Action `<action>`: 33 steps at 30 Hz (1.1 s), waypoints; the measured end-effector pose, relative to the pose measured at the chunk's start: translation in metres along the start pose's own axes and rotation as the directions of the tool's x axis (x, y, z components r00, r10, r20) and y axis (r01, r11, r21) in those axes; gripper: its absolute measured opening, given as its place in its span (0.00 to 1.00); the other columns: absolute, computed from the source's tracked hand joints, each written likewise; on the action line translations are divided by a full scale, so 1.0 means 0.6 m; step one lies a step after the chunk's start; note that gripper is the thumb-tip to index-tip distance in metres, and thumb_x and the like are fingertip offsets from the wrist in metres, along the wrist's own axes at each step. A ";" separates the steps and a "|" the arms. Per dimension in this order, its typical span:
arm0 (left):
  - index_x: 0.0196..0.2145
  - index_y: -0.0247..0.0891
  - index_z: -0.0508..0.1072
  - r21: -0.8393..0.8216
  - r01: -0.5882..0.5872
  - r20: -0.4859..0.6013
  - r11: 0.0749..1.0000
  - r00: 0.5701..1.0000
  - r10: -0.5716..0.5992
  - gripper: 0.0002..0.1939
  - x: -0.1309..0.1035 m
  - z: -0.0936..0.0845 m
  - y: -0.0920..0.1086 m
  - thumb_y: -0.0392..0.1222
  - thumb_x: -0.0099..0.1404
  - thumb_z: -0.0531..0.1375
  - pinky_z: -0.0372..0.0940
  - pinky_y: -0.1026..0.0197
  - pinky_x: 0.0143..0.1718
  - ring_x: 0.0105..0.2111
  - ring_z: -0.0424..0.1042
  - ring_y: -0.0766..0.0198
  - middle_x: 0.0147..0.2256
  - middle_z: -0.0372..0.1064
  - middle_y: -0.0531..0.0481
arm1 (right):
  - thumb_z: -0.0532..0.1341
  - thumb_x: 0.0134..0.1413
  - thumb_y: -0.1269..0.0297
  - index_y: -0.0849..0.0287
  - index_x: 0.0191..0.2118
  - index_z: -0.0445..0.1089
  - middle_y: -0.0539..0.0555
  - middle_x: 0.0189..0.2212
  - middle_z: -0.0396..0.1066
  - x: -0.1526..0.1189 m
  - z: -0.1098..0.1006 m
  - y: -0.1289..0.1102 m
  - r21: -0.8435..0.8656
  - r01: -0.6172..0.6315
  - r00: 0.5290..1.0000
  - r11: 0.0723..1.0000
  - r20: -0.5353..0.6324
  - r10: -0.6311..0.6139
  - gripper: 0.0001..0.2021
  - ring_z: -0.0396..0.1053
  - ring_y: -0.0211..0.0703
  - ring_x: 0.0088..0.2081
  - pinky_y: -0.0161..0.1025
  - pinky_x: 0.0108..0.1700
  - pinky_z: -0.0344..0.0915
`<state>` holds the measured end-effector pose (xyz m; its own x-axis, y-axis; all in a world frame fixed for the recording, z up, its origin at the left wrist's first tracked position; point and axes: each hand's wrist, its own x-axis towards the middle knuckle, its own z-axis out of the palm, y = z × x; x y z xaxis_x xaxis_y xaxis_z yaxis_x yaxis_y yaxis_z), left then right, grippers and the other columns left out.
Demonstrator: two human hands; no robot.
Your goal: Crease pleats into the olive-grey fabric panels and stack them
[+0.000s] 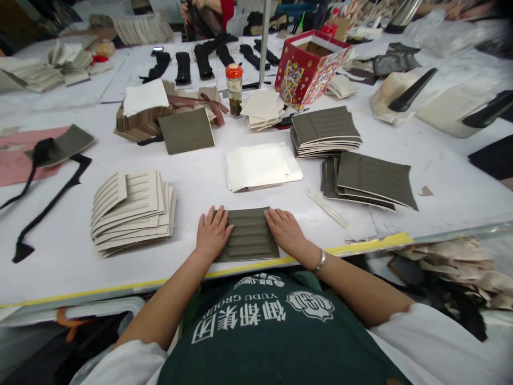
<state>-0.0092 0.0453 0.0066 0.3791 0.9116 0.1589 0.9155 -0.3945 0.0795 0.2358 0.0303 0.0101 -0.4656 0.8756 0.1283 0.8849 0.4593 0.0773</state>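
A dark grey-green ribbed panel (pixel 250 235) lies flat at the table's near edge, right in front of me. My left hand (pixel 213 231) rests on its left side with the fingers stretched out. On its right side lies my right hand (pixel 286 230), also flat, fingertips on the panel's upper right corner. Neither hand grips anything. Beyond the panel sits a pile of white sheets (pixel 260 166). A stack of cream ribbed panels (pixel 134 214) stands to the left, and dark panels (pixel 374 176) are piled to the right.
Thin white strips (pixel 329 208) lie right of my right hand. Farther back are another dark panel stack (pixel 326 128), an orange-lidded bottle (pixel 234 91), a red box (pixel 304 69) and a metal pole (pixel 264 43). A black strap (pixel 52 208) lies at left. Another person (pixel 208 13) works across the table.
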 end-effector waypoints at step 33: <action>0.61 0.33 0.51 0.009 0.174 0.123 0.985 0.977 -0.173 0.35 -0.059 0.003 0.065 0.59 0.63 0.43 0.37 0.42 0.60 0.62 0.41 0.51 0.62 0.40 0.40 | 0.49 0.51 0.77 0.69 0.41 0.67 0.65 0.39 0.66 -0.052 -0.035 0.143 -0.151 -0.519 0.804 0.842 0.249 0.540 0.13 0.65 0.52 0.43 0.40 0.40 0.60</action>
<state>0.0131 -0.0021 0.0025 0.2282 0.9734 0.0209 0.9686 -0.2291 0.0968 0.3258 0.0393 0.0336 0.1056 0.9892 -0.1014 0.9850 -0.0900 0.1474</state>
